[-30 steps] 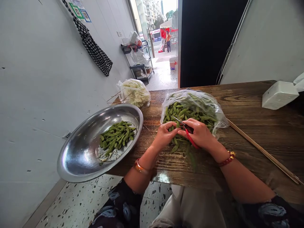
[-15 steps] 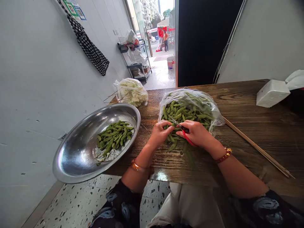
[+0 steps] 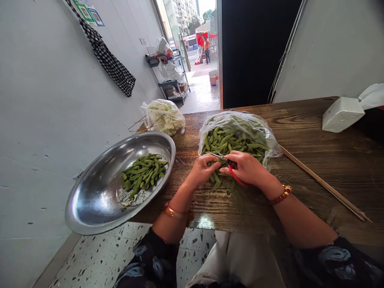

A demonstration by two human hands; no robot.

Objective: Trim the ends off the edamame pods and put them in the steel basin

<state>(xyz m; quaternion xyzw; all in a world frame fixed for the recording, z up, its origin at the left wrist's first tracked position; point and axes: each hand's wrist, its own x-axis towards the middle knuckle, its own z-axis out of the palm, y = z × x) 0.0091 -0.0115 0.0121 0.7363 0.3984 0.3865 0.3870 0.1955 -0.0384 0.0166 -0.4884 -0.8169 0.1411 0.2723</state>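
My right hand [image 3: 249, 169] is closed on red-handled scissors [image 3: 236, 176], whose blades point left and look parted. Just left of the blades, my left hand [image 3: 201, 171] pinches a green edamame pod, largely covered by the fingers. Both hands work low over the near side of a clear plastic bag [image 3: 271, 140], which lies open with many edamame pods [image 3: 223, 140] inside and spilling toward me. To the left, a wide steel basin [image 3: 87, 200] holds a pile of pods [image 3: 144, 173] and a few pale scraps.
Beyond the basin sits a clear bag of cauliflower [image 3: 165, 118] with thin sticks beside it. Long wooden skewers [image 3: 327, 184] lie on the wooden table [image 3: 303, 132] at right, below a white tissue pack [image 3: 343, 115]. The basin overhangs the table's left edge.
The scissor blades have swung toward the left and now lie across the left fingertips. Both hands stay almost in place. The whole view has shifted slightly.
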